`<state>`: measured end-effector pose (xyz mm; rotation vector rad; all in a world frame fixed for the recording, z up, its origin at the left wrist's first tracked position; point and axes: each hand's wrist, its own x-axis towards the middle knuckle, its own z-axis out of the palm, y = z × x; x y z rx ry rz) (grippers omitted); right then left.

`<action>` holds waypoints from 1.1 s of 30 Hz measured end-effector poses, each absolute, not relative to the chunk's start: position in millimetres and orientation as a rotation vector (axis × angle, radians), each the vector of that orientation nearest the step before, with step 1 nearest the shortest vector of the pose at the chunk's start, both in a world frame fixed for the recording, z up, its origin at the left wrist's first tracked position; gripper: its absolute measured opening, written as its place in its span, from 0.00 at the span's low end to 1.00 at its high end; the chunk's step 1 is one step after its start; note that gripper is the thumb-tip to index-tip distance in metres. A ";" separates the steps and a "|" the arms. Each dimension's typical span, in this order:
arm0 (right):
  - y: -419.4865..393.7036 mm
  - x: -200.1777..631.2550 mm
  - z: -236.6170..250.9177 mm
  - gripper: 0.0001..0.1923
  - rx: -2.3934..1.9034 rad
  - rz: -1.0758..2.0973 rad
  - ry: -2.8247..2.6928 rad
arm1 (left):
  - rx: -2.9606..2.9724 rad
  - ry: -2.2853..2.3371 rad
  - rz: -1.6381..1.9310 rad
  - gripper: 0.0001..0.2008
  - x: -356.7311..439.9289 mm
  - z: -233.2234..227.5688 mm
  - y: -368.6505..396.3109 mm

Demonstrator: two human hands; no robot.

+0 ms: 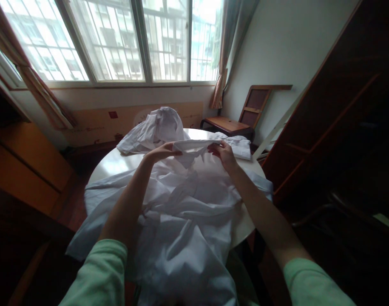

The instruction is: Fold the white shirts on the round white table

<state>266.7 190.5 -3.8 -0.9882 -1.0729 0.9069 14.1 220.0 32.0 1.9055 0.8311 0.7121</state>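
Note:
A white shirt (188,212) lies spread over the round table, its body hanging off the near edge toward me. One sleeve trails over the left side and the other reaches the right edge. My left hand (164,153) pinches one end of the raised collar. At the other end of the collar, my right hand (222,154) grips with its fingers curled. Between the two hands the collar is held up off the table, with the neck opening showing below it.
The white round table (109,163) also bears a heap of white cloth (159,125) at the back and folded white clothes (240,145) at back right. A wooden chair (232,124) stands beyond. Dark wooden panels (309,127) rise at right; an orange-brown cabinet (28,157) is at left.

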 end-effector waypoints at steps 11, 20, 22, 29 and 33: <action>169.0 245.5 -1.6 0.08 -1.055 -0.032 -1.422 | 2.260 1.071 1.097 0.11 49.2 33.1 212.5; 178.1 235.2 -6.7 0.08 -0.920 0.017 -1.785 | 2.434 0.917 0.983 0.12 56.5 40.8 200.8; 179.7 236.4 -8.4 0.08 -0.953 0.034 -1.750 | 2.371 0.855 0.952 0.14 51.5 36.5 205.7; 181.3 239.2 -9.6 0.09 -0.919 -0.042 -1.676 | 2.242 0.872 0.870 0.18 38.5 25.2 222.6; 181.1 244.2 -8.3 0.11 -0.943 -0.074 -1.638 | 2.363 1.159 1.029 0.21 35.0 30.0 227.0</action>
